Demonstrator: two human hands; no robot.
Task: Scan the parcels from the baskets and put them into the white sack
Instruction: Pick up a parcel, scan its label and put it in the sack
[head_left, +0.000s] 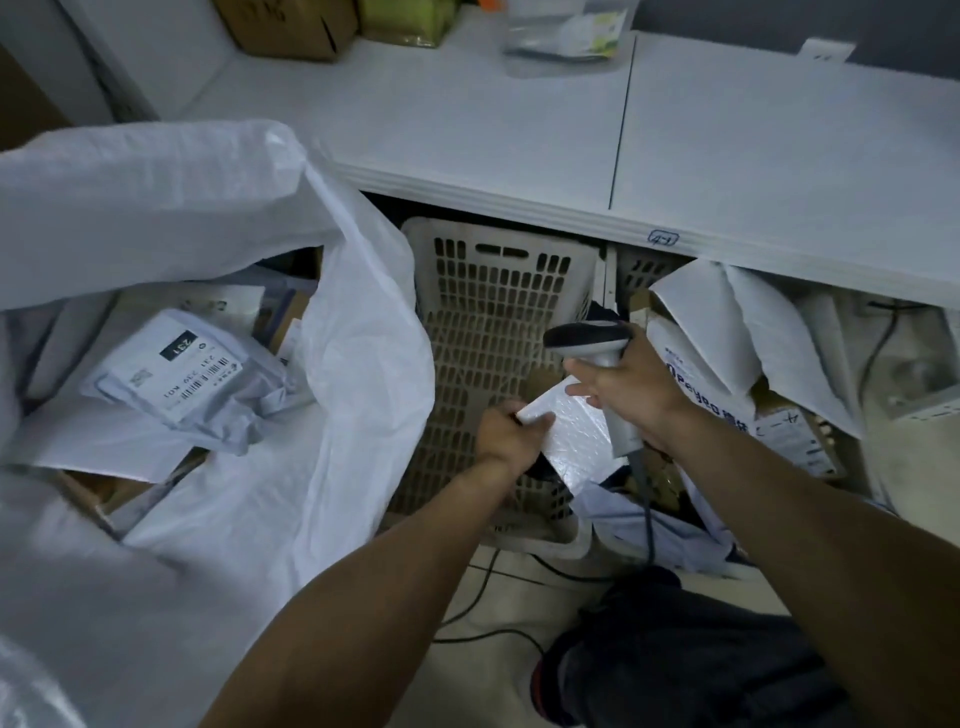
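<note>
White bubble-wrap parcel (571, 441), crinkled and glossy, sits over the tilted beige basket (483, 312) under the surface (467, 130) lip, my left grip (506, 431) pinching its corner and my right grip (634, 389) curled round the scanner (582, 335), with the white sack (353, 415) gaping just left, its rim beside my forearm.

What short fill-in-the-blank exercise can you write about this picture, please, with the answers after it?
1. The right hand holds a barcode ____ by its handle.
2. The left hand grips a white parcel in front of the slotted beige ____.
3. The labelled parcel marked 231 lies inside the white ____.
Missing words: scanner; basket; sack.
</note>
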